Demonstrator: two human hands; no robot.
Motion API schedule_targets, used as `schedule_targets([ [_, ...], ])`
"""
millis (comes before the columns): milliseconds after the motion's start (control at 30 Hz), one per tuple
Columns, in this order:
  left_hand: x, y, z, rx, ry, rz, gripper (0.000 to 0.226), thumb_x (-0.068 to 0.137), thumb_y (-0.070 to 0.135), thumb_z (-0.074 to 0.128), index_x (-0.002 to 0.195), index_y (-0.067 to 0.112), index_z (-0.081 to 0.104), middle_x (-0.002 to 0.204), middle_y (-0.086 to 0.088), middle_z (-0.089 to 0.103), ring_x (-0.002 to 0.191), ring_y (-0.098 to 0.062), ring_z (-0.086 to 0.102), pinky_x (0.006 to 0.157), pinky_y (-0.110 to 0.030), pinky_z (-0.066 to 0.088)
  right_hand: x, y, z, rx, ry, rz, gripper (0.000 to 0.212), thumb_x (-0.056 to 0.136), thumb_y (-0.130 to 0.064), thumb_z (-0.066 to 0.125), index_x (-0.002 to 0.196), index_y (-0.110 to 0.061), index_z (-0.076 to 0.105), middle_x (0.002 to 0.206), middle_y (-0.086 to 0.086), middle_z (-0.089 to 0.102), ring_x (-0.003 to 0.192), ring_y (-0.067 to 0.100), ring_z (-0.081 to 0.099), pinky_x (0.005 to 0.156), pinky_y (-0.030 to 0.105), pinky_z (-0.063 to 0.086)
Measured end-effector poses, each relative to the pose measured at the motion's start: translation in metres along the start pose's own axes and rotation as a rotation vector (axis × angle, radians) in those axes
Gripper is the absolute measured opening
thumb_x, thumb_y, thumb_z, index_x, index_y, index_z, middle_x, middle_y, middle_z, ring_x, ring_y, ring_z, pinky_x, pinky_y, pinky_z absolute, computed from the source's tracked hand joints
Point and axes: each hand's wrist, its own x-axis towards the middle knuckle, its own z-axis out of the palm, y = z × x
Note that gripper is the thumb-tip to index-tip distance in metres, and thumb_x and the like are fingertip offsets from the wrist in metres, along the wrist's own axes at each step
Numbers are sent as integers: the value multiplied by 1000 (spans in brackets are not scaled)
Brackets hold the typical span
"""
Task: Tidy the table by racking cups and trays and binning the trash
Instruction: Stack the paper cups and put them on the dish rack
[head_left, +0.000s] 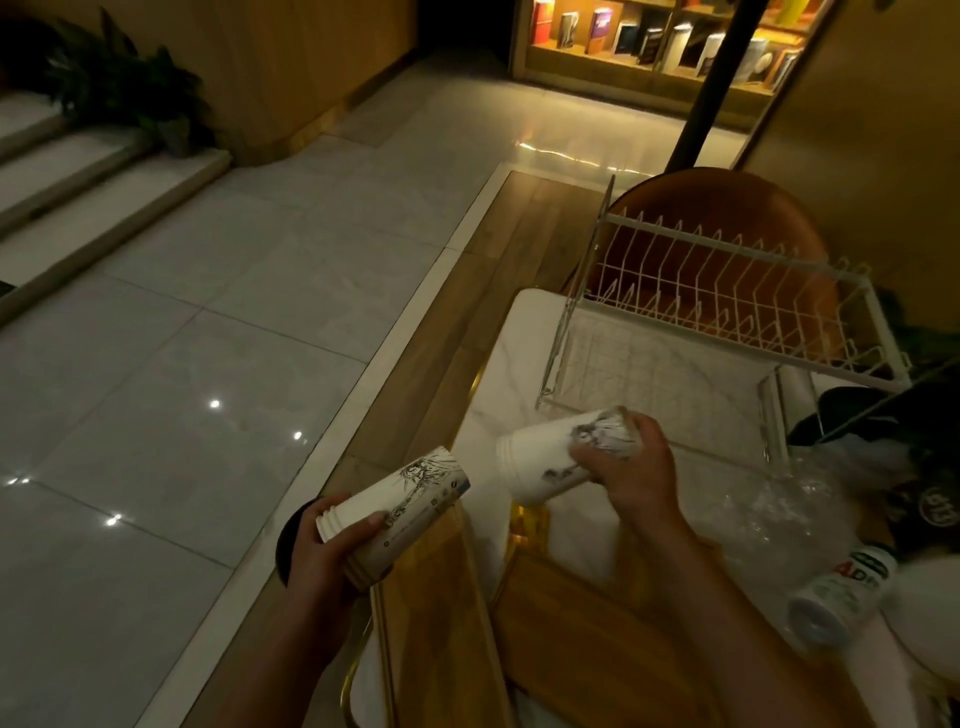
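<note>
The left grip (332, 540) wraps one paper cup (400, 499) beyond the surface (519, 374) edge; the right grip (623, 467) wraps another cup (545, 457) before the empty rack (727, 291)

A dim café or bookshop lounge is showing here: a warmly lit wooden bookshelf (670, 47) is displaying upright books, glossy pale floor tiles (218, 332) are reflecting ceiling lights, and a white marble-topped table (514, 384) is standing beside an orange round-backed chair (727, 208).
</note>
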Motion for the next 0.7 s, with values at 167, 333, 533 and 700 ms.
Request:
schedule_targets([
  [167, -3, 6, 31, 74, -153, 41, 50, 57, 22, 91, 97, 39, 67, 108, -8, 72, 89, -32, 74, 61, -41, 60, -18, 0, -33, 451, -10, 259, 43, 71, -2, 79, 111, -11, 64, 107, 20, 72, 87, 30, 73, 65, 42, 61],
  [333, -8, 12, 65, 216, -303, 109, 70, 45, 40, 92, 108, 48, 61, 106, 3, 69, 95, -22, 72, 70, -36, 62, -35, 7, -43, 505, -45, 336, 48, 74, -5, 76, 118, -3, 60, 105, 23, 72, 89, 34, 72, 66, 41, 60],
  [533, -20, 15, 95, 305, -444, 134, 80, 52, 51, 91, 123, 44, 55, 116, -1, 64, 97, -19, 71, 70, -31, 60, -54, 10, -41, 567, -150, 341, 57, 60, -20, 80, 113, -6, 63, 101, 20, 72, 86, 31, 72, 68, 42, 60],
  [700, -30, 13, 112, 320, -511, 153, 90, 50, 58, 91, 129, 50, 51, 124, 0, 56, 109, -25, 63, 73, -33, 61, -69, 5, -36, 592, -200, 301, 59, 58, -23, 81, 112, -5, 63, 99, 19, 71, 86, 30, 72, 67, 40, 59],
])
